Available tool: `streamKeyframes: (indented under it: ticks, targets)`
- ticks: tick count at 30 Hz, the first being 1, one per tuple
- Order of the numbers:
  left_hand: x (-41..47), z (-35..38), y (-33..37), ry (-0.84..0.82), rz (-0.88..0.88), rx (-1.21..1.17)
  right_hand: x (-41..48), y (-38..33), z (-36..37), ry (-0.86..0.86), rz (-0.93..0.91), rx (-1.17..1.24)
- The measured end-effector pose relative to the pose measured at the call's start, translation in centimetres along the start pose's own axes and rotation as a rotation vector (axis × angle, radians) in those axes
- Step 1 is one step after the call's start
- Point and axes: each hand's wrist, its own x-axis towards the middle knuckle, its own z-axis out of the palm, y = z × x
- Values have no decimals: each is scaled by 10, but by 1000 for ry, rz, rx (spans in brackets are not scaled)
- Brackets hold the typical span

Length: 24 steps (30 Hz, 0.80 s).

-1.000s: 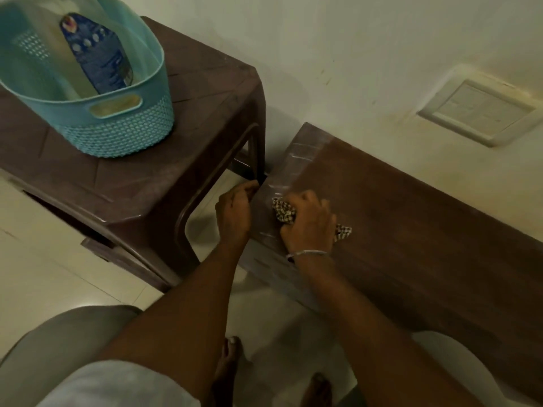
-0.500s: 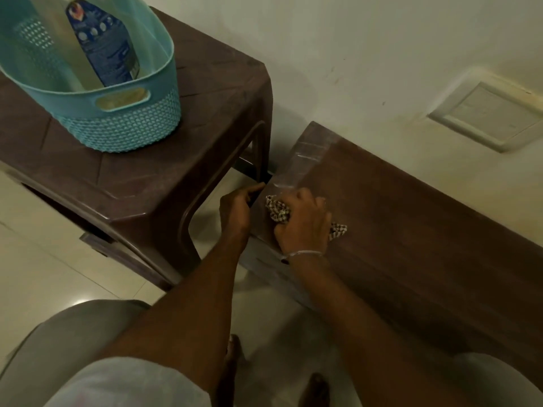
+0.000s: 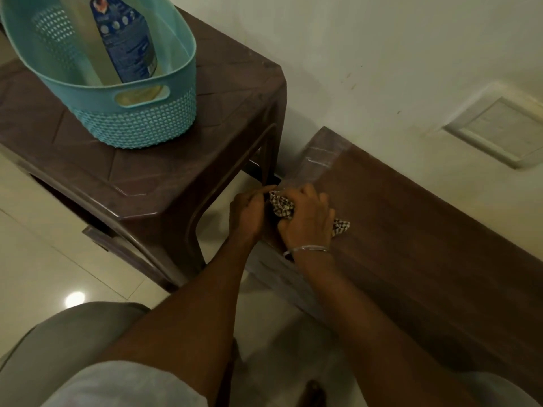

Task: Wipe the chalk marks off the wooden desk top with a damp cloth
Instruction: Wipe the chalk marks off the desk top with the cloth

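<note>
A dark wooden desk top (image 3: 426, 230) runs from the centre to the lower right, against the wall. Pale chalk streaks (image 3: 318, 160) remain on its far left end. My right hand (image 3: 308, 221) presses a bunched checked cloth (image 3: 282, 206) onto the desk near its left edge; one corner of the cloth (image 3: 340, 226) sticks out to the right of the hand. My left hand (image 3: 248, 214) grips the left edge of the desk, with its thumb touching the cloth.
A brown plastic table (image 3: 176, 171) stands close to the left of the desk. It carries a teal basket (image 3: 132, 124) holding a blue-labelled bottle (image 3: 126, 39). A white wall plate (image 3: 496, 133) sits above the desk. Tiled floor and my feet lie below.
My right hand has slid the cloth a little leftward toward the desk's left edge, up against my left hand. The view has shifted slightly.
</note>
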Motion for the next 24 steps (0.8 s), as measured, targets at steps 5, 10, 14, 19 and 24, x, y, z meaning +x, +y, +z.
streamKeyframes:
  ticks: [5, 10, 14, 19, 24]
  targets:
    - [5, -2, -3, -77, 30, 25, 18, 14, -3, 2, -76, -20]
    - [5, -3, -1, -102, 51, 71, 41, 11, -5, 47, 60, 9]
    - [6, 0, -6, -70, 35, 35, 14, 14, 0, 23, -55, 14]
    - [8, -4, -6, -116, 58, 157, 32, 23, 0, 32, -98, -5]
    - [21, -5, 3, -242, 119, 366, 71, 24, -3, 58, 44, 8]
